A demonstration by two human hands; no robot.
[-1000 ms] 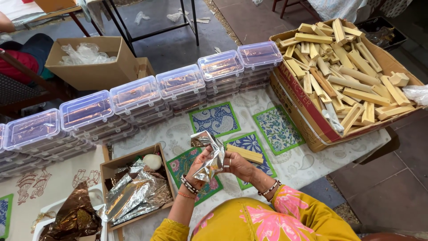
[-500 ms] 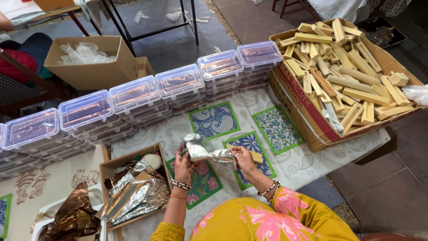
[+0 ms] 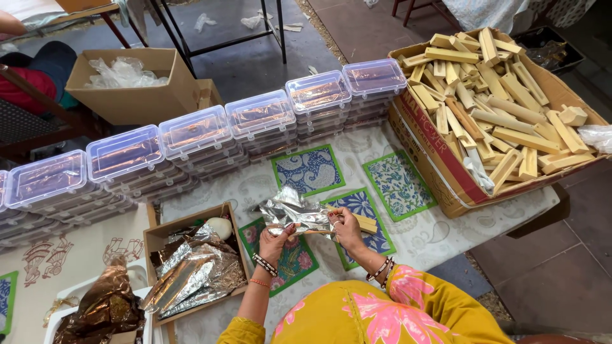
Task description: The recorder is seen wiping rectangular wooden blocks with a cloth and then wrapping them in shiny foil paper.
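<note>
Holding foil sheet point(image 3: 294, 211), wooden stick point(image 3: 362, 223), both hands point(image 3: 276, 239) point(image 3: 346, 227)

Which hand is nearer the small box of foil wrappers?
Left. The left hand holds the foil sheet just right of the small box; the right hand is farther right, beside the wooden stick.

In front of me a row of clear plastic lidded boxes point(image 3: 191, 137) runs in stacks across the patterned tablecloth point(image 3: 421, 239). To my right sits a large cardboard box point(image 3: 440, 159) heaped with pale wooden sticks point(image 3: 491, 102). A small open carton point(image 3: 156, 236) at my left holds crumpled silver wrappers point(image 3: 191, 274) and a pale round lump point(image 3: 221, 227). Brown foil point(image 3: 105, 306) lies in a white tray point(image 3: 60, 316). Beyond the boxes, another carton point(image 3: 162, 89) holds clear plastic bags point(image 3: 121, 71).
</note>
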